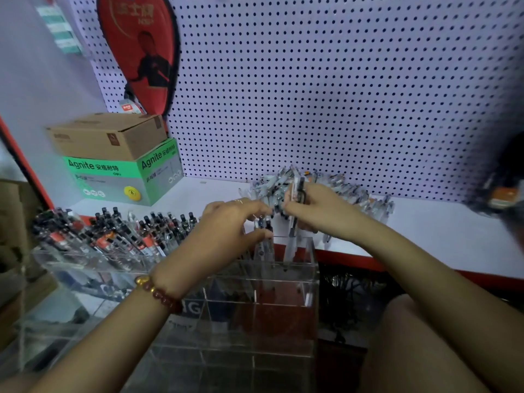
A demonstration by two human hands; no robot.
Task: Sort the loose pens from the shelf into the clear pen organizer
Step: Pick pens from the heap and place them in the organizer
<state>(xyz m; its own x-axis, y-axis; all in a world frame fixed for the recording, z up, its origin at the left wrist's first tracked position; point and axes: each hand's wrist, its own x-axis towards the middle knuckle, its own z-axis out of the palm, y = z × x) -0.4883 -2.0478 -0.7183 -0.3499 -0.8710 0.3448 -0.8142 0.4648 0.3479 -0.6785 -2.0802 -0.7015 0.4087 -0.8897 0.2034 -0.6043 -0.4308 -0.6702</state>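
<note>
Here, the right hand [312,207] gripped a bunch of pens [297,191], fingers curled round them, one pen reaching down into the back right compartment of the clear organizer [283,290]; just beside it, the left hand [226,222] pinched the tops of a few standing pens [263,225] in that same compartment between thumb and forefinger; a beaded bracelet [158,290] circled the left wrist; further left, the organizer's back row was packed with filed pens [113,234]; behind the hands, the loose pens [348,191] lay heaped on the white shelf [425,231] against the pegboard [312,80]; at the shelf's left end a cardboard box [107,134] sat on a green box [124,177].
</note>
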